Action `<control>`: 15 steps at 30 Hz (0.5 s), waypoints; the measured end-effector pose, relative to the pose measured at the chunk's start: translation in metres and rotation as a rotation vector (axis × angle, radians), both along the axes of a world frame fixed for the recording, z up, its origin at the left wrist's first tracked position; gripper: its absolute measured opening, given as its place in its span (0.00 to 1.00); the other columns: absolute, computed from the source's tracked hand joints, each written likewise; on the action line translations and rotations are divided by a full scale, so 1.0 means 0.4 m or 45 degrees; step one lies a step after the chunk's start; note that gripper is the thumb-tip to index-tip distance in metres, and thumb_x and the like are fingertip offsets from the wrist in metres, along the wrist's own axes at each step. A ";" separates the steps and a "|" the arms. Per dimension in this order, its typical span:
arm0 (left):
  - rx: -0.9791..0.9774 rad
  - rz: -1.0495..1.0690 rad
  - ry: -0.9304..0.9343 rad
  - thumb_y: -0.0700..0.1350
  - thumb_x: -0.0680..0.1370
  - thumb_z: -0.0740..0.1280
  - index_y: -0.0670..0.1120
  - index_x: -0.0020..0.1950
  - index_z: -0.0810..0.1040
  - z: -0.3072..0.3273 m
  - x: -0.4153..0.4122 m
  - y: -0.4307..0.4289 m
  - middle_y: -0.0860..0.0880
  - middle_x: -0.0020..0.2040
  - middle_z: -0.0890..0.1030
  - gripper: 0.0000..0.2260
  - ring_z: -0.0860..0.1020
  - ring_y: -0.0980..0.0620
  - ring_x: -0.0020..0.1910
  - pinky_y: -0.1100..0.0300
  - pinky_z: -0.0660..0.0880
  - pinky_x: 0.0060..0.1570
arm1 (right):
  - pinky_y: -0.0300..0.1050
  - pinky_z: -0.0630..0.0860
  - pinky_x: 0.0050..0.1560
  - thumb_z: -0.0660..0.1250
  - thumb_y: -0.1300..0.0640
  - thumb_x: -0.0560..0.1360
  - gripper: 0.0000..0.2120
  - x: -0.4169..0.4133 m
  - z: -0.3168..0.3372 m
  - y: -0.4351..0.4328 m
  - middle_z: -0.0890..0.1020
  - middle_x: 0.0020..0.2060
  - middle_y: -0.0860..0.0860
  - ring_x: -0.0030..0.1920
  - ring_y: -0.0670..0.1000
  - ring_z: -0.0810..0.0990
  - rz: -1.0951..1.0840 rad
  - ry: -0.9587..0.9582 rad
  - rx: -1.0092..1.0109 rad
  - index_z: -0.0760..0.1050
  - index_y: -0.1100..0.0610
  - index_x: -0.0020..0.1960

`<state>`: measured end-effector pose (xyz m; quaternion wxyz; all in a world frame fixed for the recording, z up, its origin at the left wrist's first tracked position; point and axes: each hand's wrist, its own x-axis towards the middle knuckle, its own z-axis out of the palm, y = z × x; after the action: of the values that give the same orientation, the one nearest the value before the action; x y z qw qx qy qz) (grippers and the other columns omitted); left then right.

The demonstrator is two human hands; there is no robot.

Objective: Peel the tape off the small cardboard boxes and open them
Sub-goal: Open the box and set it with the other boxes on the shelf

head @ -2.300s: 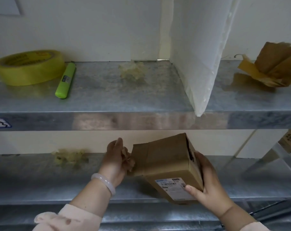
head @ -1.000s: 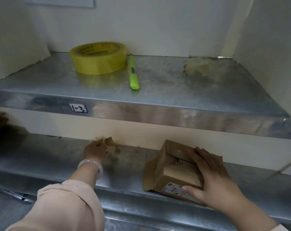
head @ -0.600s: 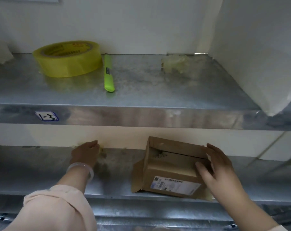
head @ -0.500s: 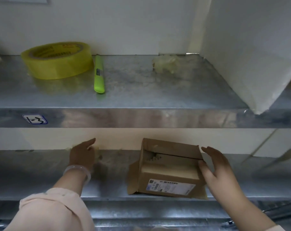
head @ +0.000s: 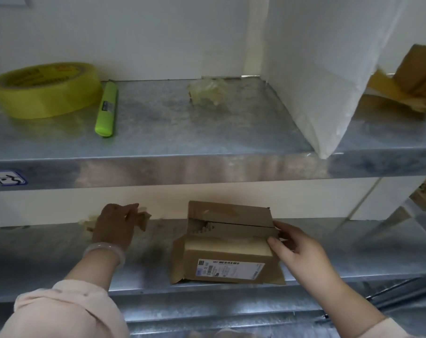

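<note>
Lower shelf (head: pixel 48 252), my view: cardboard box (head: pixel 225 250) at 6 o'clock, flaps loose. Right hand (head: pixel 302 250) at 4 o'clock, fingers spread, touching its right end, gripping nothing. Left hand (head: pixel 114 228) at 8 o'clock, pinching a tape scrap (head: pixel 142 219). Tape roll (head: pixel 43 90) at 10 o'clock, upper shelf.

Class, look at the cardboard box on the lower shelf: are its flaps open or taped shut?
Open. The cardboard box has loose side flaps splayed outward and its top flap lifted.
</note>
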<state>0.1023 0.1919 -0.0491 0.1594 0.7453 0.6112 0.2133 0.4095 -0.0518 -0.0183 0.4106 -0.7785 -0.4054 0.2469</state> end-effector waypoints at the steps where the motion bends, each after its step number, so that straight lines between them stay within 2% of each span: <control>1: -0.014 0.009 -0.075 0.42 0.80 0.62 0.43 0.59 0.81 0.008 0.009 -0.003 0.38 0.54 0.81 0.12 0.78 0.40 0.52 0.52 0.72 0.54 | 0.23 0.71 0.42 0.71 0.54 0.74 0.16 0.001 0.000 -0.002 0.80 0.46 0.38 0.45 0.33 0.78 -0.003 0.022 0.005 0.74 0.46 0.60; 4: -0.074 0.105 -0.261 0.39 0.81 0.58 0.40 0.66 0.76 0.024 0.022 -0.009 0.36 0.58 0.80 0.15 0.78 0.39 0.53 0.55 0.70 0.51 | 0.28 0.73 0.46 0.72 0.54 0.73 0.18 0.004 -0.003 -0.007 0.81 0.49 0.40 0.48 0.36 0.80 -0.015 0.069 0.036 0.76 0.48 0.62; 8: -0.371 0.151 -0.215 0.48 0.83 0.56 0.48 0.76 0.63 0.017 0.028 -0.031 0.40 0.71 0.69 0.21 0.70 0.39 0.67 0.51 0.64 0.65 | 0.32 0.74 0.52 0.73 0.54 0.72 0.21 0.007 -0.005 -0.019 0.81 0.53 0.42 0.53 0.39 0.79 0.024 0.128 0.044 0.74 0.48 0.64; 9: -0.425 0.126 -0.160 0.51 0.82 0.56 0.49 0.75 0.64 0.008 0.029 -0.037 0.41 0.71 0.71 0.22 0.70 0.39 0.67 0.51 0.64 0.65 | 0.35 0.75 0.54 0.73 0.53 0.71 0.22 0.007 -0.008 -0.021 0.80 0.54 0.42 0.54 0.40 0.79 0.037 0.143 0.038 0.74 0.48 0.64; 10: -0.446 0.089 -0.114 0.56 0.79 0.57 0.49 0.72 0.69 0.006 0.030 -0.047 0.40 0.67 0.74 0.23 0.73 0.39 0.64 0.52 0.66 0.62 | 0.37 0.75 0.56 0.74 0.53 0.71 0.23 0.008 -0.011 -0.024 0.80 0.55 0.42 0.54 0.41 0.79 0.041 0.150 0.031 0.74 0.48 0.64; 11: -0.446 0.070 -0.087 0.59 0.75 0.56 0.48 0.65 0.75 0.010 0.031 -0.055 0.40 0.62 0.78 0.24 0.75 0.40 0.60 0.54 0.68 0.59 | 0.38 0.76 0.56 0.74 0.52 0.71 0.23 0.008 -0.012 -0.025 0.81 0.54 0.42 0.54 0.41 0.79 0.037 0.148 0.027 0.74 0.48 0.64; 12: -0.429 0.104 -0.086 0.60 0.74 0.57 0.47 0.61 0.78 0.010 0.031 -0.058 0.39 0.62 0.77 0.24 0.75 0.40 0.59 0.55 0.68 0.59 | 0.36 0.75 0.54 0.74 0.52 0.71 0.22 0.008 -0.013 -0.026 0.81 0.53 0.42 0.54 0.41 0.79 0.026 0.141 0.028 0.75 0.48 0.63; 14: -0.452 0.224 -0.166 0.52 0.78 0.63 0.47 0.69 0.74 0.018 0.033 -0.063 0.38 0.69 0.69 0.20 0.71 0.39 0.65 0.53 0.65 0.65 | 0.31 0.74 0.49 0.74 0.54 0.71 0.19 0.008 -0.012 -0.026 0.81 0.50 0.42 0.52 0.39 0.79 0.005 0.126 0.038 0.76 0.49 0.61; 15: -0.428 0.212 -0.204 0.49 0.79 0.64 0.47 0.70 0.71 0.027 0.036 -0.069 0.38 0.70 0.68 0.20 0.70 0.39 0.65 0.52 0.65 0.65 | 0.29 0.73 0.47 0.74 0.54 0.71 0.18 0.008 -0.011 -0.026 0.81 0.50 0.42 0.51 0.39 0.79 0.004 0.118 0.039 0.76 0.49 0.60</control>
<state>0.1168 0.1641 -0.0383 0.3114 0.6359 0.6830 0.1794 0.4125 -0.0622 -0.0226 0.4406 -0.7592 -0.3908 0.2772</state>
